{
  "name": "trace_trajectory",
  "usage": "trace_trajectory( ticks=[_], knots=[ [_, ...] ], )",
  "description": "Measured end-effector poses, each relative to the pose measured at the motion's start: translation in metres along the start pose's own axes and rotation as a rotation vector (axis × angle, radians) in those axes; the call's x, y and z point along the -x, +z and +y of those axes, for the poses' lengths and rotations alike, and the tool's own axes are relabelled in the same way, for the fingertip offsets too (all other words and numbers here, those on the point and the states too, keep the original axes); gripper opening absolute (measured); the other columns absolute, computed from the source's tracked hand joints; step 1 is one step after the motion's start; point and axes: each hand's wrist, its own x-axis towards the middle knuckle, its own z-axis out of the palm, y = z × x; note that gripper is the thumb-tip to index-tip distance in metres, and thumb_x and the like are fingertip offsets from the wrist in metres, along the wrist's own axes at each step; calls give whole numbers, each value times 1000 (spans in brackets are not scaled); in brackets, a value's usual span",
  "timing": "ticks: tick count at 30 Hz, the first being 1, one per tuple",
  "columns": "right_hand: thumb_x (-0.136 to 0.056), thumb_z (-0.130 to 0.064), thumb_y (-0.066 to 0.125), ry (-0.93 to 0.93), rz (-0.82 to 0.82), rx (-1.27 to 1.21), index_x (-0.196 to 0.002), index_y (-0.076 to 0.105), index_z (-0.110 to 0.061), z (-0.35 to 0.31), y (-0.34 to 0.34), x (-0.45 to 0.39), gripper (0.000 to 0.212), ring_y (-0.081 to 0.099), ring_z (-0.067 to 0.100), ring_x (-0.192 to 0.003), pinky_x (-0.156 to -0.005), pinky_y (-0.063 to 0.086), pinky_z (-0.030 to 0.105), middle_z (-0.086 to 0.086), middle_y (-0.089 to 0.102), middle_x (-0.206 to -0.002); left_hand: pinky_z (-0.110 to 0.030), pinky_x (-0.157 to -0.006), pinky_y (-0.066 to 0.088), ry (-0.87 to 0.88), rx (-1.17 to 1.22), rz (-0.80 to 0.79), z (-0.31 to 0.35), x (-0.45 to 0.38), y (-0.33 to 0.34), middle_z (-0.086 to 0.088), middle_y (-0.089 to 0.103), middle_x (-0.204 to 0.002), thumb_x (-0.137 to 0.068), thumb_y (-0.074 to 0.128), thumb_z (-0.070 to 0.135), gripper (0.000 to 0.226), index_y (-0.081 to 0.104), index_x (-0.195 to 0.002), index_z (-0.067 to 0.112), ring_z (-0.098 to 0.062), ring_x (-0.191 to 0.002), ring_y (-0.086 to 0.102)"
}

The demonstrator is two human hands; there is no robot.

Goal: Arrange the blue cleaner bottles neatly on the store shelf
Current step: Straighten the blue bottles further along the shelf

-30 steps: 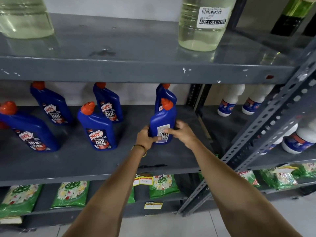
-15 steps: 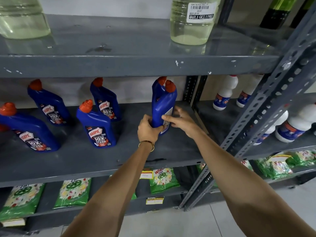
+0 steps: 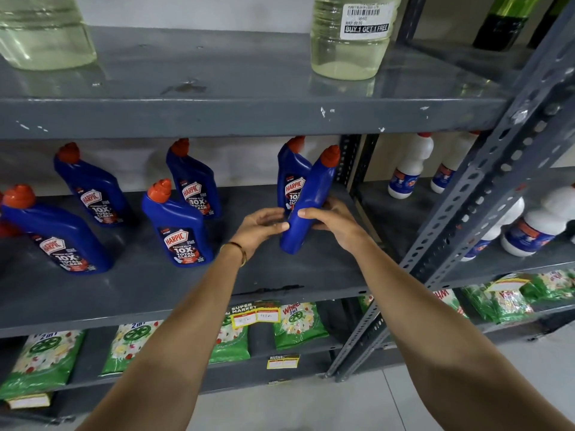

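Observation:
Several blue cleaner bottles with orange caps stand on the grey middle shelf [image 3: 155,290]. One blue bottle [image 3: 311,194] leans to the right, its plain side towards me, held low on its body between both hands. My left hand [image 3: 261,227] touches its left side with the fingertips. My right hand [image 3: 333,219] wraps its right side. Right behind it stands another bottle [image 3: 291,178], label forward. Further left are a front bottle [image 3: 177,225], a back bottle [image 3: 194,181], a back-left bottle [image 3: 93,185] and a far-left bottle [image 3: 53,234].
The upper shelf [image 3: 249,116] hangs low over the bottle caps and carries clear jugs [image 3: 348,42]. A perforated grey upright [image 3: 473,209] runs diagonally at the right. White bottles [image 3: 410,169] fill the neighbouring shelf. Green detergent packs [image 3: 298,325] lie below.
The held bottle has been turned so its label no longer faces me, and now it leans right in front of the back bottle. Both hands stayed on it.

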Motion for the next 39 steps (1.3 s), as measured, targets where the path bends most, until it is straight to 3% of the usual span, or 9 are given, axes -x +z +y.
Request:
trace_trajectory(
  ticks=[3, 8, 14, 18, 23, 26, 32, 36, 39],
  knots=[
    [-62, -28, 78, -9, -69, 19, -110, 59, -23, -3, -3, 3, 51, 67, 16, -99, -80, 57, 31, -1, 69, -108, -34, -92, 51, -187, 156, -182, -3, 1, -3, -10, 53, -128, -85, 60, 6, 53, 41, -134, 11, -23, -112, 57],
    [-68, -22, 75, 54, -141, -22, -115, 60, -18, 2, -12, 6, 49, 63, 22, -109, -93, 51, 39, 6, 67, -116, -28, -77, 59, -231, 156, -266, -7, 0, 8, -3, 67, -107, -83, 61, 5, 38, 54, -119, 16, -15, -92, 68],
    [-66, -22, 77, 83, -81, -70, -114, 61, -19, 4, -21, 5, 50, 65, 21, -105, -81, 55, 30, 3, 70, -110, -30, -75, 58, -192, 117, -44, -10, -5, 31, -9, 65, -112, -70, 76, 5, 54, 52, -120, 6, -21, -98, 65],
    [-69, -12, 76, 66, -35, -77, -122, 55, -17, 10, -27, 3, 57, 62, 25, -110, -90, 53, 39, 7, 66, -116, -49, -86, 56, -142, -39, 68, -13, -8, 47, -18, 65, -114, -59, 85, 10, 66, 52, -115, -2, -31, -103, 65],
    [-69, -8, 77, 49, -45, 43, -128, 50, -14, 7, -32, 0, 65, 59, 25, -115, -100, 48, 47, 12, 61, -126, -42, -89, 54, -113, -178, 263, -19, -11, 52, -13, 61, -115, -53, 88, 15, 71, 44, -108, 7, -24, -100, 62],
    [-72, -2, 73, 43, -53, 85, -129, 49, -12, 9, -34, 0, 62, 58, 25, -116, -102, 46, 47, 13, 60, -127, -31, -83, 50, -36, -289, 286, -23, -11, 55, -11, 63, -115, -57, 85, 12, 66, 50, -113, 6, -18, -94, 58],
    [-74, 2, 70, 65, -63, 87, -133, 44, -9, 14, -30, 0, 65, 55, 25, -120, -102, 46, 42, 13, 56, -132, -37, -85, 53, -1, -354, 369, -30, -12, 57, -14, 68, -110, -57, 84, 9, 61, 57, -112, 6, -28, -100, 64],
    [-76, 5, 67, 63, -97, 67, -135, 42, -10, 17, -30, -2, 66, 56, 18, -113, -87, 52, 25, 9, 56, -129, -40, -89, 53, -23, -378, 364, -34, -12, 56, -15, 67, -111, -61, 82, 9, 58, 56, -113, 6, -30, -102, 63],
    [-78, 4, 65, 57, -110, 37, -135, 42, -11, 17, -30, -3, 64, 57, 15, -112, -84, 53, 22, 4, 57, -123, -40, -90, 52, -10, -403, 380, -34, -11, 57, -15, 67, -111, -63, 82, 13, 56, 57, -114, 5, -30, -102, 63]
  ],
)
